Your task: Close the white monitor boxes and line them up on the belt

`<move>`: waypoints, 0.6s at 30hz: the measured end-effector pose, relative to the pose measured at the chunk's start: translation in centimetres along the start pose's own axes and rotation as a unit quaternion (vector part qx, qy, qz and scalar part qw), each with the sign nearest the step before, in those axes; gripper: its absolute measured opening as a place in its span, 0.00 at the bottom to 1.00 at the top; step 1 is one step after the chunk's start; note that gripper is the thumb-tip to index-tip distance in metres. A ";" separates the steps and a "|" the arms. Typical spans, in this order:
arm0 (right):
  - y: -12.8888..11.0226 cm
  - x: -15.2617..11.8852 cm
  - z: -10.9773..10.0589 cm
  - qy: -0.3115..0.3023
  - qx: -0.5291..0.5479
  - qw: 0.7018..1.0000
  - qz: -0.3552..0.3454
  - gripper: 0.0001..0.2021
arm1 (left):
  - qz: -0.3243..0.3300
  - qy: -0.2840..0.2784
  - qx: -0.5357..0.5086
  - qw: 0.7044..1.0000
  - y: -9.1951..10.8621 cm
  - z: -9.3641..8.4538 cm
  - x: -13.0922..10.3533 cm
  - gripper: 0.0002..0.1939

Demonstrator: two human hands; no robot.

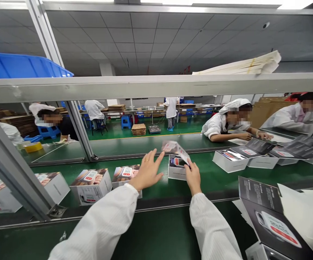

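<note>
A small white product box (177,172) stands on the green conveyor belt in front of me, with a dark device showing inside. Its printed lid (178,148) is partly raised and blurred by motion. My right hand (193,177) pinches the lid's right edge between thumb and fingers. To the left of the box, my left hand (149,171) hovers with its fingers spread, holding nothing. Close behind the left hand sits a closed printed box (124,172), partly covered by my hand and sleeve. Another closed box (91,186) stands farther left.
Several open boxes (230,161) line the belt on the right. An open dark-lidded box (270,220) and white sheets (305,213) lie front right. A metal frame post (16,169) crosses the left; a rail (156,87) spans above. A co-worker (226,122) leans over the far side.
</note>
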State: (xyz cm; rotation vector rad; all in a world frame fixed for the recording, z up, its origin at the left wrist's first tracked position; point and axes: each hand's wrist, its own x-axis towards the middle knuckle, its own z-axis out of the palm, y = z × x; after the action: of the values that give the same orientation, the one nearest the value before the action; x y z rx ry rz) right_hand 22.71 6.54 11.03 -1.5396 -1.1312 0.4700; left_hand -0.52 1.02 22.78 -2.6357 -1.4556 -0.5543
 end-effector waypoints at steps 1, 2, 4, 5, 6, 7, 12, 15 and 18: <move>0.2 -0.4 0.3 -0.024 -0.006 1.000 0.000 0.30 | -0.005 -0.001 -0.023 1.000 0.6 1.3 0.8 0.46; 0.4 -0.8 0.6 -0.045 -0.009 0.999 0.001 0.31 | -0.011 -0.011 -0.049 0.999 1.0 2.6 1.7 0.47; 0.8 -1.3 1.1 -0.072 0.000 0.997 -0.003 0.30 | -0.030 -0.041 -0.097 0.994 1.4 5.4 3.1 0.48; 1.0 -1.4 1.3 -0.076 0.011 0.997 -0.008 0.30 | -0.042 -0.053 -0.115 0.991 1.5 6.7 3.5 0.48; 1.1 -1.5 1.4 -0.079 0.023 0.997 -0.015 0.30 | -0.056 -0.059 -0.127 0.989 1.5 8.0 3.8 0.48; 1.3 -1.5 1.5 -0.081 0.035 0.996 -0.021 0.30 | -0.070 -0.060 -0.136 0.986 1.6 9.1 3.7 0.48; 1.8 -1.1 1.1 -0.081 0.079 0.993 -0.017 0.33 | -0.092 -0.031 -0.164 0.982 1.7 11.4 0.6 0.51; 1.8 -1.1 1.0 -0.070 0.145 0.987 0.002 0.34 | -0.060 -0.024 -0.159 0.985 1.3 9.4 -1.1 0.53; 1.0 -1.8 1.9 -0.093 0.216 0.971 0.036 0.31 | 0.013 -0.023 -0.088 0.996 0.6 5.9 -1.2 0.57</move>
State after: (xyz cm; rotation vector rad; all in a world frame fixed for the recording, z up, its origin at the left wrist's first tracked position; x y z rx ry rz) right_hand 20.82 6.14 9.02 -1.1733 -1.0323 0.8643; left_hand 1.01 1.15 16.92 -2.8142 -1.4460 -0.6513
